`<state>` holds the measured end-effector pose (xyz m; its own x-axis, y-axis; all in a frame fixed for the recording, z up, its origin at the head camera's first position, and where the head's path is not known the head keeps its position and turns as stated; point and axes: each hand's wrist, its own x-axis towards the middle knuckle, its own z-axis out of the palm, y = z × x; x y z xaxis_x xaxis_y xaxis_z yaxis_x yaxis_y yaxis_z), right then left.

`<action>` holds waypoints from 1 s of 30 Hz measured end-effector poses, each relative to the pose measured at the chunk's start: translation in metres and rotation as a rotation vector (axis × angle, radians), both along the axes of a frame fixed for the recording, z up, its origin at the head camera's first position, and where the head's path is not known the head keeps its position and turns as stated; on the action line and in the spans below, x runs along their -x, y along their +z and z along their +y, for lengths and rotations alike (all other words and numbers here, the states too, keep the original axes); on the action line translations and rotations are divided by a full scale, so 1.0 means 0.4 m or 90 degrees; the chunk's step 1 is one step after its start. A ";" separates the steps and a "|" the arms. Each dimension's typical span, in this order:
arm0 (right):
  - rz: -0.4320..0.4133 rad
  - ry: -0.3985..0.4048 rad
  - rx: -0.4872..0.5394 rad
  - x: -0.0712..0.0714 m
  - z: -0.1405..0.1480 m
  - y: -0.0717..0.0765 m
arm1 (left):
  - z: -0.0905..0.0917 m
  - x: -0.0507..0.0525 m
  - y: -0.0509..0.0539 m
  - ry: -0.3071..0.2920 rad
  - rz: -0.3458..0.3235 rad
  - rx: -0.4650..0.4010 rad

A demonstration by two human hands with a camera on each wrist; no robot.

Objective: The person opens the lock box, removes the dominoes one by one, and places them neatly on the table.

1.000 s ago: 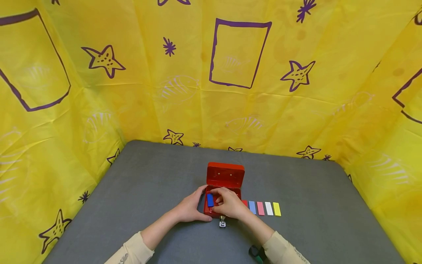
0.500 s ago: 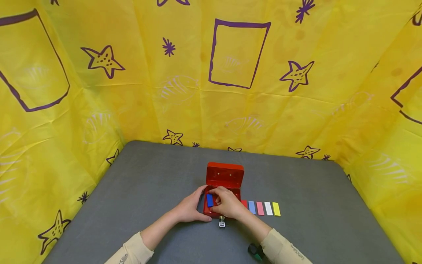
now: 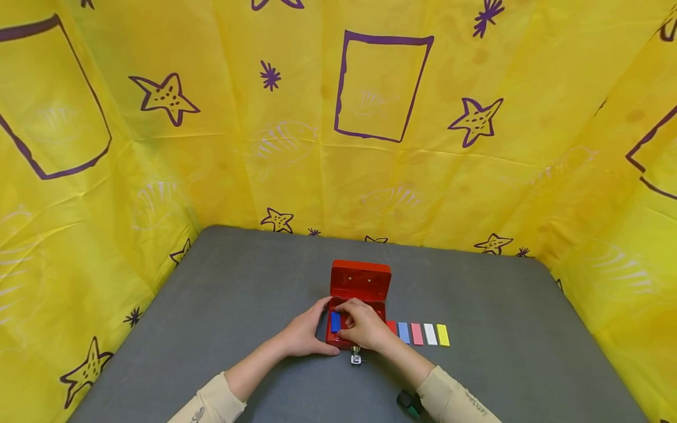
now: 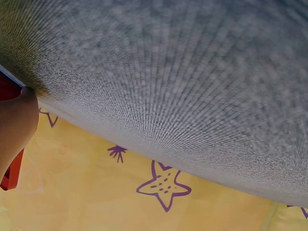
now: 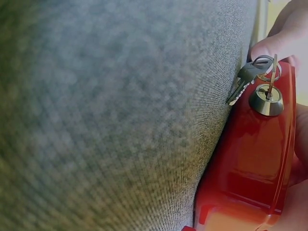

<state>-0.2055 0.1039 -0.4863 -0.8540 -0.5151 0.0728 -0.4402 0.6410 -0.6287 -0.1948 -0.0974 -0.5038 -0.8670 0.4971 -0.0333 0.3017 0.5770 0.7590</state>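
A red cash box [image 3: 361, 279] stands on the grey table with its lid raised. My left hand [image 3: 302, 333] grips the box's left side, thumb at the front corner and fingers toward the back. Inside lies a blue rectangular block [image 3: 335, 322]; my right hand [image 3: 367, 326] reaches over the box and pinches it between thumb and index finger at its two ends. In the right wrist view, a key ring with keys [image 5: 250, 72] hangs from the lock [image 5: 267, 101] on the box front. The left wrist view shows mostly table.
Right of the box, thin blocks lie in a row: red [image 3: 391, 327], light blue [image 3: 404, 333], pink [image 3: 416, 334], white [image 3: 430, 334] and yellow [image 3: 443, 335]. A black and green object [image 3: 408, 403] is partly hidden by the right sleeve. Yellow cloth [image 3: 296, 176] walls the table.
The blue block has shifted very slightly within the box. Both hands keep almost the same place, and the lid stays up.
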 end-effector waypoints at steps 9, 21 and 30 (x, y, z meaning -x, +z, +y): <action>0.026 0.018 0.010 0.001 0.003 -0.003 | 0.000 0.001 0.000 0.002 0.001 0.004; -0.010 0.009 0.023 -0.004 0.010 0.002 | 0.001 -0.001 -0.001 0.001 -0.002 0.001; -0.044 0.006 0.041 -0.005 0.021 0.005 | -0.001 0.000 -0.001 0.001 0.001 -0.002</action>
<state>-0.2036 0.1123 -0.4844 -0.8536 -0.5187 0.0472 -0.3996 0.5942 -0.6980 -0.1950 -0.0977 -0.5041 -0.8677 0.4962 -0.0306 0.3023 0.5755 0.7599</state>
